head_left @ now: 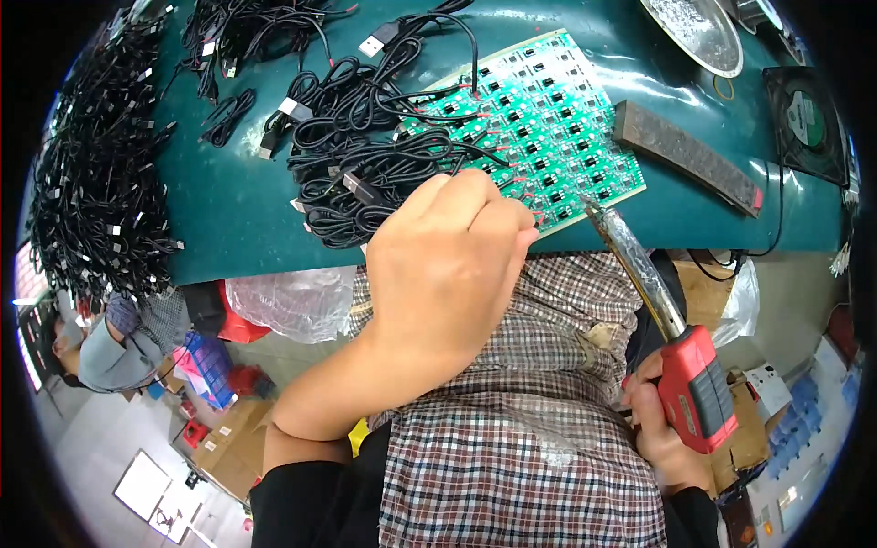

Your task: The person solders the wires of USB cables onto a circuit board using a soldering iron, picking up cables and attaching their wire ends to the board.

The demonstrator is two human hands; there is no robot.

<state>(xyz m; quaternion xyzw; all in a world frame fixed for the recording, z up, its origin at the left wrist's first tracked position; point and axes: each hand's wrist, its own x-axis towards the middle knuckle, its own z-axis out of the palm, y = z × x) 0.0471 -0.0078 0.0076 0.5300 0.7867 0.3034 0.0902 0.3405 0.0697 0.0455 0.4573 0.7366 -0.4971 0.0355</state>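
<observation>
My left hand [448, 265] is closed in a pinch at the lower left edge of a green circuit board panel [575, 100]. A thin red wire end shows by its fingertips, from a black USB cable that the hand mostly hides. My right hand [662, 429] grips the red and black handle of a soldering iron [699, 393]. The iron's metal barrel slants up and left, and its dark tip is at the panel's near edge. Several black USB cables [365, 119] lie looped left of the panel, some with red wire ends resting on the boards.
A dark, long bar [690, 155] lies right of the panel, with a metal dish [699, 36] behind it and a black fan [804, 119] at the far right. A big heap of black cables [96, 173] covers the table's left end. Another person [119, 352] sits at left.
</observation>
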